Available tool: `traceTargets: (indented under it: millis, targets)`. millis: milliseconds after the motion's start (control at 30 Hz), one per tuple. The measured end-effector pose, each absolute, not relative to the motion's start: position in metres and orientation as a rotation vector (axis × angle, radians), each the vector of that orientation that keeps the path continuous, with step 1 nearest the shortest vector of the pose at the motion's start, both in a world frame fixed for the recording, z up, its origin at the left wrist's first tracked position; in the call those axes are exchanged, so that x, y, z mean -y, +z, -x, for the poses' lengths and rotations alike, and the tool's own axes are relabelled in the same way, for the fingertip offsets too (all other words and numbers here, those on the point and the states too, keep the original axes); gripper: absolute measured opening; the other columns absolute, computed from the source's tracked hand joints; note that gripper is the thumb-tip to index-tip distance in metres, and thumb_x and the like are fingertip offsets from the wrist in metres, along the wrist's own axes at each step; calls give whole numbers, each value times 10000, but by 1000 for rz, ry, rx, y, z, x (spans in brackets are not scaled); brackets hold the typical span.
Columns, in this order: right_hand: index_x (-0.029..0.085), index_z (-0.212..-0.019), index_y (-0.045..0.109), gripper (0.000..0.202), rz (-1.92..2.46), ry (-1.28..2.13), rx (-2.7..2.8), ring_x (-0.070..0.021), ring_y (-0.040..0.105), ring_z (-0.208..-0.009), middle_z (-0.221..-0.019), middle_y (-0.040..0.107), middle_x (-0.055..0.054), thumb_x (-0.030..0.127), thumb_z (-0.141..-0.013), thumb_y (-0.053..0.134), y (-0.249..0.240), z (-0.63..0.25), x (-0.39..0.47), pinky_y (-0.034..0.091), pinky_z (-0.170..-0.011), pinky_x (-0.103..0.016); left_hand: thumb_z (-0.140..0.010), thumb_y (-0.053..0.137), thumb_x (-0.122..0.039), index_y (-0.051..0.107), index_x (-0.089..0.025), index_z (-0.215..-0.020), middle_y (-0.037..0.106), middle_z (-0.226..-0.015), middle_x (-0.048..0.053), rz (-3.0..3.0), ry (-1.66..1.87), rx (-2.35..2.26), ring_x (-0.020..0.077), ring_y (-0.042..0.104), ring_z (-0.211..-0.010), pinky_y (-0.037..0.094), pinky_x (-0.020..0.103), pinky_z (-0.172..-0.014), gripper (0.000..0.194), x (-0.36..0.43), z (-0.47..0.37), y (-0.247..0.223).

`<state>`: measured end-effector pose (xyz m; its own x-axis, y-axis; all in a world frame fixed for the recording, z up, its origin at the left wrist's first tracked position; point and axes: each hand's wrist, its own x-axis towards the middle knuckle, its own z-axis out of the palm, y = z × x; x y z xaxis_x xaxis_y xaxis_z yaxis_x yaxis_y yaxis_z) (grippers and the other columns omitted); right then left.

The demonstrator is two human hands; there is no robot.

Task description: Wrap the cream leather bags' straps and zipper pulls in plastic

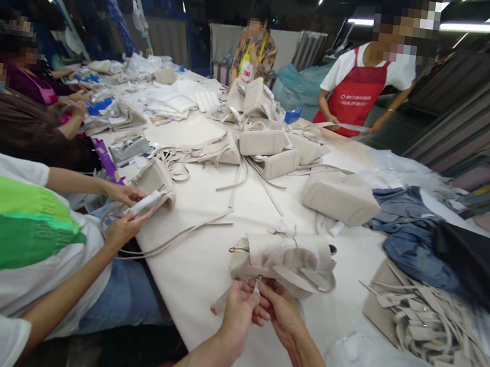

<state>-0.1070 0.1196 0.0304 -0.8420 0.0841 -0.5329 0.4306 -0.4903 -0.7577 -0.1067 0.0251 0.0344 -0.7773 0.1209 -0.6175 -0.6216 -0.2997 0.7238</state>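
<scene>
the person's left hand (238, 312) and right hand (282, 308) pinch a beige strap (281, 273), fingers clamped on it, just below a beige handbag (287, 254) on the table (199, 261); fastening seems underway, calling for a careful, steady pull.

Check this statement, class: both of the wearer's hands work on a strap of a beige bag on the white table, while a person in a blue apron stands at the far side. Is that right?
One detail is wrong: the apron is red, not blue. The head view shows it. The rest holds: the left hand and right hand work on a strap of the beige bag on the white table.
</scene>
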Motion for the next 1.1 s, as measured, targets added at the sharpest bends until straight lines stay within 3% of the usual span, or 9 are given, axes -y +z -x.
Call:
traceTargets:
  millis: [233,467,667,800,900,1033,1100]
  targets:
    - [126,-828,648,314,-813,-2515,-1105,-136,626,-651,-801,694,-75,282,-612,815,32,107,-123,444,-455,-178,-624,630,-221,401,-181,-843,570,-561,-39,754,2105,-1240,73,543,-441,319,155,-423,320,-26,109,41]
    - [176,-829,662,246,-610,-2545,-823,-63,439,-410,-751,668,-25,398,-732,708,32,106,-125,313,-336,-191,-543,661,-285,412,-196,-866,526,-579,-74,656,2145,-1289,77,533,-419,307,171,-407,417,-25,108,44]
    - [144,-685,615,249,-735,-2521,-861,-21,381,-384,-641,620,11,320,-648,787,24,109,-121,221,-327,-147,-549,629,-272,404,-190,-861,597,-617,-32,666,2110,-1276,63,516,-424,309,159,-400,393,-26,106,40]
    - [155,-843,670,323,-647,-2516,-870,-64,403,-394,-677,656,-11,424,-676,738,28,104,-121,333,-370,-226,-619,625,-338,361,-204,-844,606,-599,-33,580,2123,-1448,84,536,-403,318,162,-382,371,-24,108,33]
    - [182,-967,675,358,-598,-2549,-1019,-102,489,-481,-884,706,-51,396,-684,726,32,100,-125,392,-434,-271,-667,616,-423,335,-211,-863,652,-647,-5,457,2119,-1609,95,539,-380,322,168,-364,403,-21,108,28]
    - [174,-892,696,325,-798,-2572,-1218,-169,616,-791,-987,699,-68,324,-618,786,32,99,-128,480,-603,-260,-720,578,-448,383,-191,-901,666,-684,11,363,2070,-1739,79,534,-374,307,157,-363,370,-18,108,29]
    - [176,-871,698,320,-857,-2555,-1269,-171,620,-826,-955,697,-55,323,-605,797,34,99,-128,494,-666,-257,-744,564,-441,411,-182,-903,659,-669,8,330,2032,-1795,80,540,-377,305,157,-365,340,-17,108,31]
